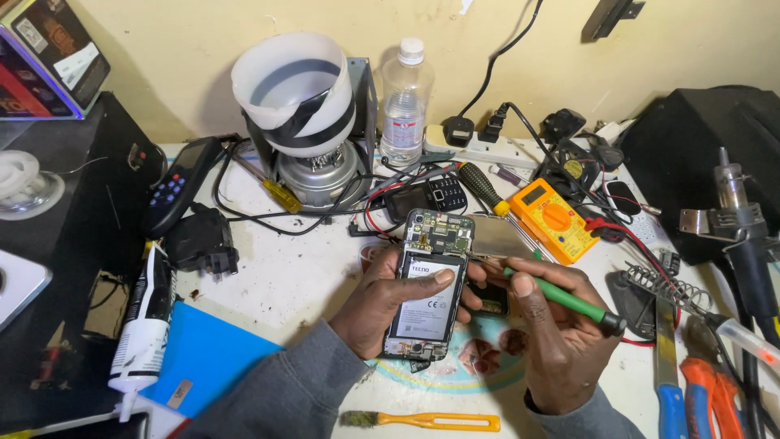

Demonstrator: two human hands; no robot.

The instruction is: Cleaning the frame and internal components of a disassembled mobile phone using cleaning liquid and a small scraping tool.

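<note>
One head-worn camera looks steeply down, close over the workbench [309,276].

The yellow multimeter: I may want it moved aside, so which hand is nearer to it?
Right. The right hand, holding a green-handled tool, sits just below the yellow multimeter; the left hand holds the opened phone farther left.

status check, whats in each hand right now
Left hand holds opened phone, back off, battery showing. Right hand grips green-handled tool, tip at phone's right edge. Yellow multimeter and keypad phone sit just behind.
</note>
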